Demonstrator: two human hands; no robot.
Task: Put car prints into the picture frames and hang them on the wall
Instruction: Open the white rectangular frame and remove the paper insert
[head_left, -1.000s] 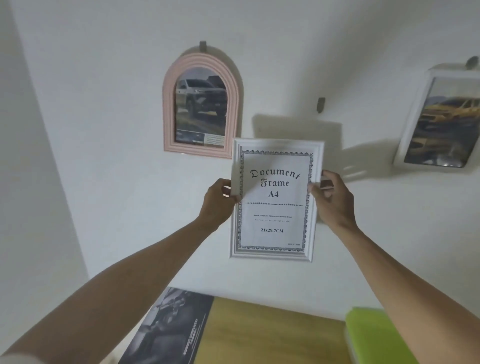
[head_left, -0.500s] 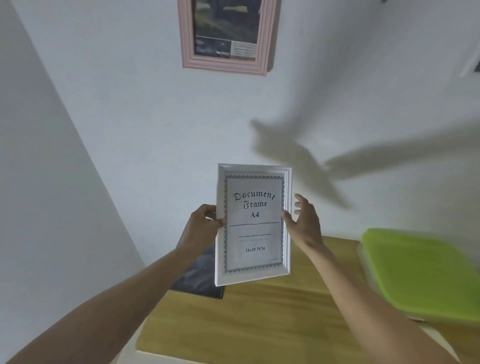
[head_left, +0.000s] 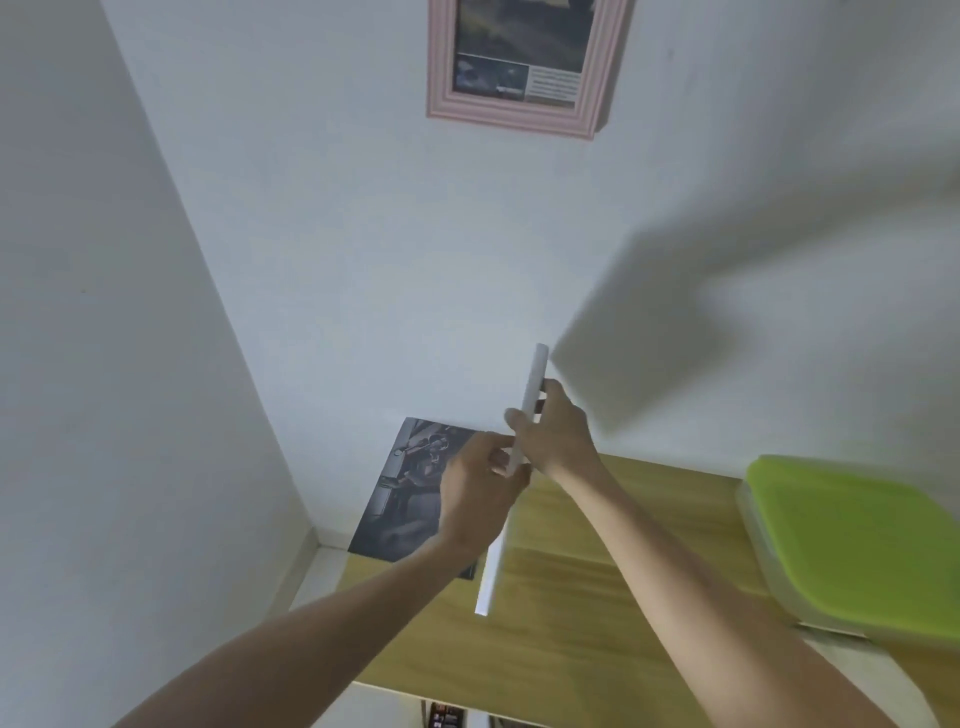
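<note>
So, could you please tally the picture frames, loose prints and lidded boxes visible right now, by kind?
Picture frames: 2, the pink wooden frame on the wall and the white frame seen edge-on in both hands.
Loose prints: 1, the dark car print on the wooden table.
Boxes: 1, the clear box with green lid.
Total: 4.

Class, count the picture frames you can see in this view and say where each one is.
2. A pink frame hangs on the wall, cut off at the top; a white frame, edge-on, is held over the table in both hands. Others may be out of view.
</note>
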